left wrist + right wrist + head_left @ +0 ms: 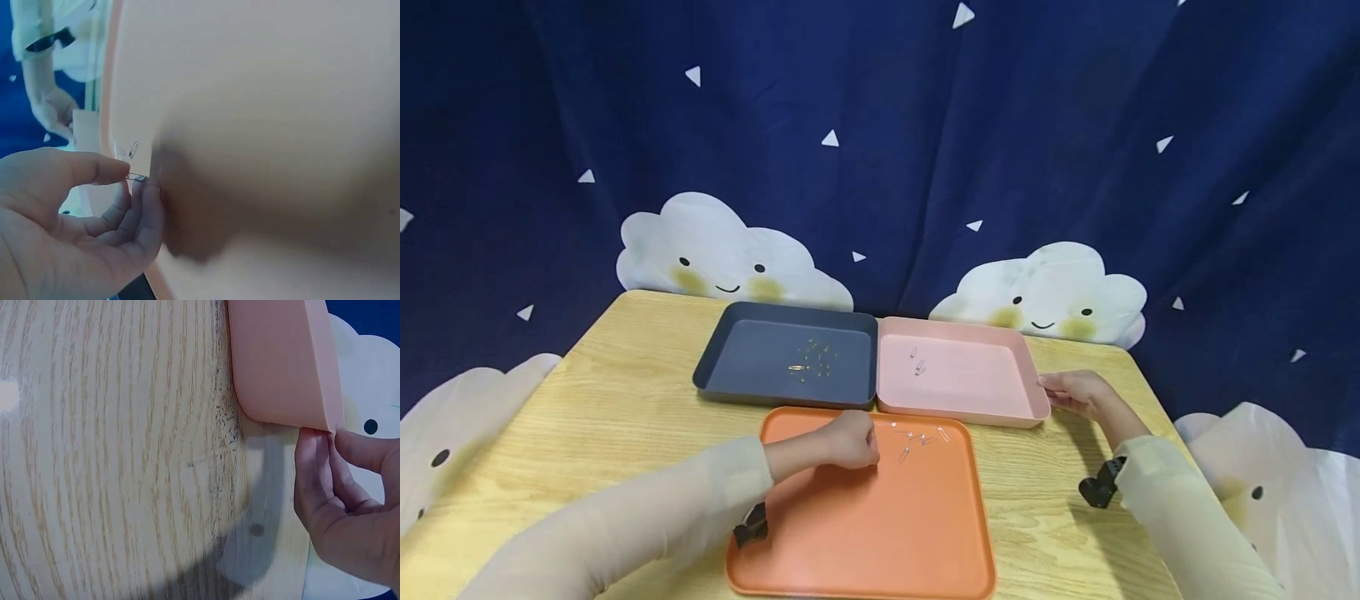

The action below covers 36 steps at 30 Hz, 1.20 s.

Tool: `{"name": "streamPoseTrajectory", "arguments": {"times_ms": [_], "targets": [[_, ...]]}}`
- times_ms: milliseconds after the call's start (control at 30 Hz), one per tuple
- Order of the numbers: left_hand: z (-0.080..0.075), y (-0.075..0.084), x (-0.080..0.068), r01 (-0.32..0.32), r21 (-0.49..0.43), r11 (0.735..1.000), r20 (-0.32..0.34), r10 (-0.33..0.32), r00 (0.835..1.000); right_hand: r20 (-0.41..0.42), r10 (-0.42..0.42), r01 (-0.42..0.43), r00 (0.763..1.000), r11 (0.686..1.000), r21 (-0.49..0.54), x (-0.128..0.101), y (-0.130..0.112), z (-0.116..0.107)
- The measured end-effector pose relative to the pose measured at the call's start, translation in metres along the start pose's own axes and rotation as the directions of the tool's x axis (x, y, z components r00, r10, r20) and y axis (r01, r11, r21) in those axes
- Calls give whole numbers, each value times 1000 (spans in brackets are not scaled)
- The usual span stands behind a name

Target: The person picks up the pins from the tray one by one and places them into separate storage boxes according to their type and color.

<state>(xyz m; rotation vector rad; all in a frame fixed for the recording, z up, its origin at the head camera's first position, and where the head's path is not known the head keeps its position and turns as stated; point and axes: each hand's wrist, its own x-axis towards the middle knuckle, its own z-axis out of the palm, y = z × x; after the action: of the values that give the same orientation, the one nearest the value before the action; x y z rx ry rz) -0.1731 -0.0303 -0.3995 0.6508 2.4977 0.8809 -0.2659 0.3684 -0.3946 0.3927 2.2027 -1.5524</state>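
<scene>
My left hand [868,443] is over the far part of the orange tray [865,542]. In the left wrist view, the left hand [134,177] pinches a small silver pin [139,178] between thumb and fingertips, just above the tray floor [281,94]. A few more silver pins [917,437] lie on the orange tray, right of that hand. My right hand [1071,392] is at the right near corner of the pink tray [962,415]. In the right wrist view its thumb and fingers [312,450] hold that tray's corner [281,369].
A dark grey tray [715,362] with several gold pins [811,360] stands left of the pink tray, which holds a few silver pins [917,363]. All three trays sit on a wooden table [610,400]. A blue curtain with clouds hangs behind.
</scene>
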Motion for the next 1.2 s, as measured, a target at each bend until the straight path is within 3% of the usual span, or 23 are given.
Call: {"name": "streamPoseTrajectory", "arguments": {"times_ms": [133, 267, 433, 700, 1000, 1200], "targets": [[-5, 2, 3, 62, -220, 973, 18, -60, 998, -10, 2, -3, 1000, 1000, -29, 1, -2, 0], [-8, 4, 9, 132, -410, 903, 90, -104, 990, -22, 3, -4, 1000, 999, -42, 1, -2, 0], [-11, 0, 14, 170, -511, 843, 126, -122, 984, -22, -3, 2, 1000, 1000, -22, 2, -2, 2], [-16, -4, 17, 213, -624, 752, 115, -181, 977, -26, 8, -9, 1000, 999, -32, 2, -1, 3], [-24, -3, 23, 224, -672, 706, 115, -200, 973, -18, 7, -7, 1000, 1000, -10, 1, 0, 2], [-32, 5, 30, 216, -670, 710, 101, -200, 974, -19, 12, -12, 1000, 1000, -3, 0, 0, 2]]}}
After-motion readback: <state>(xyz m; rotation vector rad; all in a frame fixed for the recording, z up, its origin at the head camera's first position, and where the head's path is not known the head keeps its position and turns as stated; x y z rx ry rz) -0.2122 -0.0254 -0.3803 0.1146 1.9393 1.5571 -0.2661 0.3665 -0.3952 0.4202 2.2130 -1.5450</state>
